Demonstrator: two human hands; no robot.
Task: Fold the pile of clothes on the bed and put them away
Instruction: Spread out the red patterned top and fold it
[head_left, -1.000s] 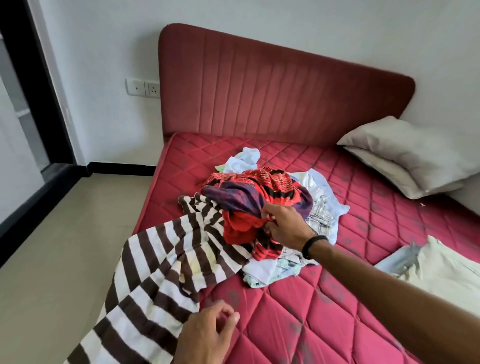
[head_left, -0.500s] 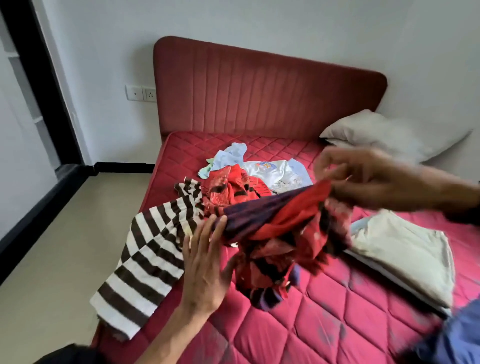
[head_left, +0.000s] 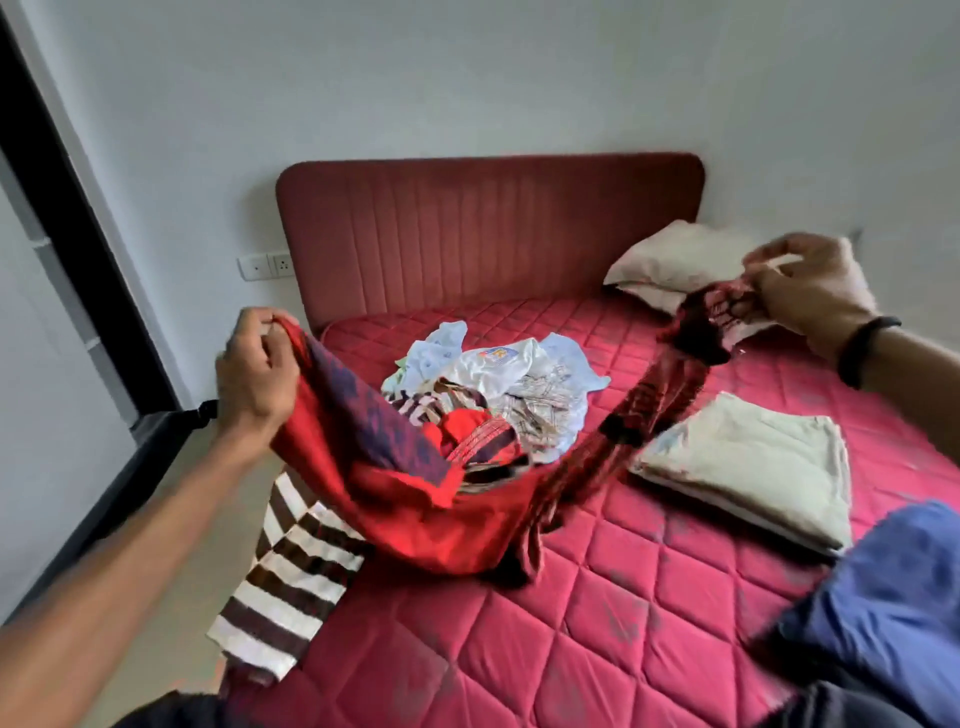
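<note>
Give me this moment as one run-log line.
left hand: grips red cloth | right hand: pinches other end | cloth: stretched above bed | pile: unfolded | beige stack: folded

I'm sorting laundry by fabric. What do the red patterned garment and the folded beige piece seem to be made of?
Red patterned garment: seemingly thin, soft woven cloth, matte; it sags loosely between both hands. Folded beige piece: probably heavier cotton-like fabric, matte; it holds flat, crisp layers.

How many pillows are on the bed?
1 that I can tell: a pale pillow at the head of the bed, on its right side by the headboard. The right hand covers part of it, so another could be hidden.
</note>
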